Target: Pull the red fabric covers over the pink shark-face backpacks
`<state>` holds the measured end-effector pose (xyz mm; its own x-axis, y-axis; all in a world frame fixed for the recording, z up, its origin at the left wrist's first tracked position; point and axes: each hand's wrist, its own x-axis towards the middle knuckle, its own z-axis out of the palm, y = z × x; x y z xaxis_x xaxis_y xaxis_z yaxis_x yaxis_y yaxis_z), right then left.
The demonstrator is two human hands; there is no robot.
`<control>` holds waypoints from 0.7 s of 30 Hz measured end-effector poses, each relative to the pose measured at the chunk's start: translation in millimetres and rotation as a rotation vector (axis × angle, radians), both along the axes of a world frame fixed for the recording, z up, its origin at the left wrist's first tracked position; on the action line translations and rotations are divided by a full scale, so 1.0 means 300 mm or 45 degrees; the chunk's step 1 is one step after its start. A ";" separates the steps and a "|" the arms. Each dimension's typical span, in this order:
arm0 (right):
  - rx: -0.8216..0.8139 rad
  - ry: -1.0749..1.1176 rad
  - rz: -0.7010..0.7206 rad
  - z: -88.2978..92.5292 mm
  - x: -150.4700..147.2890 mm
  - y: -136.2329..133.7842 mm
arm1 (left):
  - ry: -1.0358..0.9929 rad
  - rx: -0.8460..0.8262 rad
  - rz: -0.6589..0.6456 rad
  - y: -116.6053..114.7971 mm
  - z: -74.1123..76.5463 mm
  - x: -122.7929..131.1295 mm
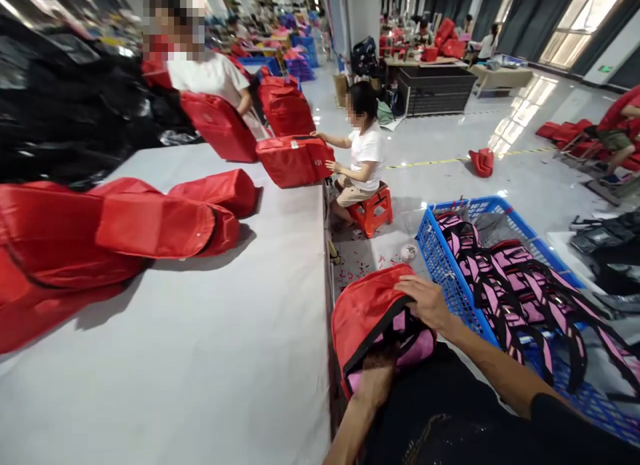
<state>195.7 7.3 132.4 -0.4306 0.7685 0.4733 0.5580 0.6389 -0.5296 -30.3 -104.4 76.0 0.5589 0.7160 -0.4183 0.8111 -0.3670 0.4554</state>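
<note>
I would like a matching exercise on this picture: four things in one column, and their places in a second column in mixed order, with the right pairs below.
Things
1. red bag
2. blue basket
3. red stool
4. left hand

Places
A. under a seated person beside the table
B. inside the opening of the red bag
C. on the floor, holding pink-and-black straps
D. on the lap, under the right hand

Pairs: 1-D, 2-C, 3-A, 4-B
</note>
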 end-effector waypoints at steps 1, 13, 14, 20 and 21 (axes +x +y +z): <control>-0.045 0.017 -0.146 -0.005 0.056 -0.001 | -0.064 0.002 -0.012 0.021 0.008 0.022; 0.089 -0.053 -0.692 -0.116 0.286 0.216 | -0.590 1.089 0.459 0.649 -0.003 0.182; 0.068 -0.064 -0.676 -0.122 0.291 0.247 | -0.628 1.106 0.459 0.701 -0.030 0.190; -0.423 -0.044 -0.515 -0.161 0.312 0.527 | -0.908 0.784 0.544 0.925 -0.149 0.119; -0.572 -0.013 -0.446 -0.170 0.314 0.590 | -0.946 0.624 0.573 0.963 -0.141 0.113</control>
